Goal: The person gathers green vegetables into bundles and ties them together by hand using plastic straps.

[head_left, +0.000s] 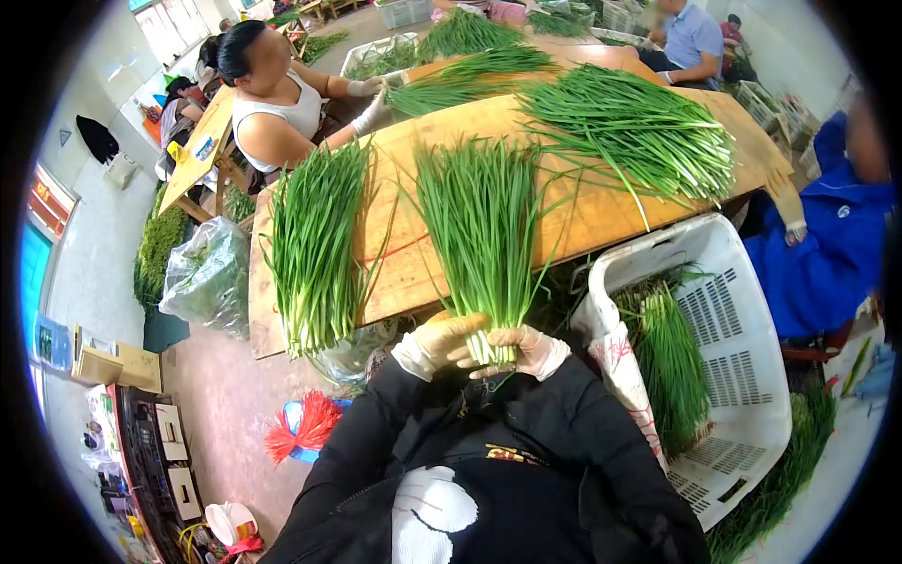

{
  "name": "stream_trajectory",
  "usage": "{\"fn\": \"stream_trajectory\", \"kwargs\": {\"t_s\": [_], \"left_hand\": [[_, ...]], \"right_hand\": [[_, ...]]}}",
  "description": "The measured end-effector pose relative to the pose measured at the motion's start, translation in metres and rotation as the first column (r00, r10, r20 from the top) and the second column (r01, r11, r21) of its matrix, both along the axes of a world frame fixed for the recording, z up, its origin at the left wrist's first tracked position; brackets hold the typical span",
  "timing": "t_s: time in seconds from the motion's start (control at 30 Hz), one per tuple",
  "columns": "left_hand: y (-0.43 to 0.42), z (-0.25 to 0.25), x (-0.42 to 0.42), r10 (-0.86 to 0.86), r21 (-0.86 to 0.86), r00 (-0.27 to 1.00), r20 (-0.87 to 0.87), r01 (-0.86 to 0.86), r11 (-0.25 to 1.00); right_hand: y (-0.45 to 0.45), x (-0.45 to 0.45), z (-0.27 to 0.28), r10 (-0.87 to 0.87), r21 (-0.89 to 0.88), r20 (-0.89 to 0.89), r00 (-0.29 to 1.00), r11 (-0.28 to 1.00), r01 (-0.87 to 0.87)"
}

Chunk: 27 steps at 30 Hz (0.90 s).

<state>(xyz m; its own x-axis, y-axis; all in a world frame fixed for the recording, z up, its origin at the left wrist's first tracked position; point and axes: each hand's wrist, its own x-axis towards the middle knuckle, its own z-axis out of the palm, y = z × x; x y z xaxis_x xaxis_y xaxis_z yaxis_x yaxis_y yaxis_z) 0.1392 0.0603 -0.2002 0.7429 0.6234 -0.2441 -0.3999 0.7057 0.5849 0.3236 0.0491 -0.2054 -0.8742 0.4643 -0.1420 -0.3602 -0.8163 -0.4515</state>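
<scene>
Bundle of long green leafy stalks with pale ends (484,235), leaves over wooden worktop (399,273); pale ends pinched between gloved left hand (531,352) and gloved right hand (438,344).

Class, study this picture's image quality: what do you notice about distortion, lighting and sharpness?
Head view: strong wide-angle distortion, black corners, and a table whose far edge bows. Head view: washed-out window at upper left; bright highlights on the plastic bag. Head view: the middle bunch looks fairly crisp, while the far background looks softer, though whether focus causes that is unclear.
</scene>
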Motion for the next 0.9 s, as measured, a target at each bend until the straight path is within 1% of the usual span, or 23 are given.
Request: {"fn": "stream_trajectory", "kwargs": {"t_s": [0.03,0.07,0.1,0.13,0.17,0.2,0.27,0.3,0.33,0.4,0.47,0.5,0.57,0.6,0.63,0.67,0.7,0.73,0.77,0.8,0.83,0.87,0.9], "left_hand": [[0.008,-0.016,-0.009,-0.192,0.033,0.95,0.246,0.19,0.981],[-0.003,0.012,0.002,-0.125,-0.038,0.991,0.039,0.126,0.991],[-0.005,0.013,0.008,-0.047,0.013,0.998,-0.038,0.047,0.999],[-0.004,0.017,0.013,-0.095,-0.058,0.993,-0.07,0.091,0.994],[-0.002,0.02,0.016,-0.144,-0.13,0.985,-0.098,0.131,0.983],[-0.002,0.018,0.016,-0.147,-0.134,0.984,-0.098,0.134,0.982],[-0.002,0.013,0.016,-0.172,0.027,0.976,-0.133,0.177,0.984],[-0.005,0.013,0.019,-0.146,-0.004,0.981,-0.128,0.147,0.989],[-0.005,0.016,0.017,-0.187,-0.033,0.976,-0.112,0.185,0.982],[-0.007,0.027,0.02,-0.236,-0.06,0.967,-0.1,0.231,0.971],[-0.012,0.037,0.029,0.024,0.047,0.957,-0.289,-0.011,0.999],[-0.012,0.042,0.03,0.018,0.049,0.956,-0.292,-0.004,0.999],[-0.009,0.055,0.029,0.156,0.094,0.972,-0.178,-0.141,0.986],[-0.005,0.067,0.024,0.143,0.087,0.979,-0.145,-0.131,0.987],[-0.004,0.079,0.021,0.201,0.059,0.969,-0.145,-0.195,0.979],[-0.003,0.097,0.017,0.193,0.032,0.969,-0.152,-0.19,0.981],[-0.001,0.111,0.011,0.184,0.004,0.97,-0.16,-0.186,0.983],[0.003,0.114,0.007,0.172,0.034,0.979,-0.106,-0.169,0.985],[0.011,0.11,0.003,0.113,0.041,0.994,-0.004,-0.113,0.993],[0.012,0.117,0.003,0.144,0.059,0.989,-0.032,-0.142,0.988],[0.011,0.128,0.004,0.177,0.078,0.982,-0.06,-0.172,0.982],[0.01,0.138,0.006,0.165,0.106,0.985,-0.044,-0.159,0.981],[0.009,0.148,0.004,0.213,0.119,0.962,-0.169,-0.195,0.974]], "right_hand": [[0.0,-0.002,0.0,0.044,0.036,-0.004,0.999,0.998,-0.043],[0.0,-0.003,-0.006,0.061,0.078,0.022,0.998,0.995,-0.063],[0.0,-0.005,-0.007,0.058,0.074,0.02,0.998,0.996,-0.059],[0.0,-0.006,-0.008,0.067,0.073,0.065,0.996,0.995,-0.072],[0.0,-0.008,-0.006,0.078,0.072,0.111,0.991,0.994,-0.086],[-0.003,-0.008,-0.001,0.048,0.064,0.128,0.991,0.996,-0.057],[-0.01,-0.011,0.006,0.01,0.098,0.192,0.981,0.995,-0.029],[-0.013,-0.011,0.009,-0.027,0.135,0.255,0.967,0.991,-0.008],[-0.015,-0.01,0.013,-0.031,0.157,0.3,0.954,0.987,-0.017],[-0.012,-0.007,0.009,-0.006,0.161,0.294,0.956,0.986,-0.043],[-0.012,-0.005,0.018,0.02,0.192,0.325,0.945,0.978,-0.086],[-0.012,-0.002,0.03,0.012,0.194,0.322,0.947,0.978,-0.079],[-0.011,0.006,0.054,-0.029,0.47,0.476,0.879,0.853,-0.226],[-0.003,0.017,0.065,-0.078,0.57,0.583,0.809,0.749,-0.338],[0.002,0.028,0.088,-0.186,0.624,0.6,0.778,0.717,-0.31],[0.01,0.04,0.098,-0.418,0.669,0.65,0.635,0.712,-0.216],[0.018,0.048,0.102,-0.712,0.811,0.547,0.441,0.582,-0.067],[0.038,0.051,0.095,-0.915,0.912,0.388,0.108,0.364,-0.188],[0.056,0.056,0.097,-0.89,0.855,0.456,-0.014,0.442,-0.271],[0.079,0.059,0.071,-0.969,0.834,0.219,-0.117,0.248,-0.492],[0.096,0.053,0.076,-0.916,0.704,0.367,-0.159,0.386,-0.596],[0.114,0.046,0.051,-0.974,0.772,0.176,-0.14,0.225,-0.595],[0.122,0.038,0.041,-0.989,0.797,0.074,-0.132,0.138,-0.588]]}}
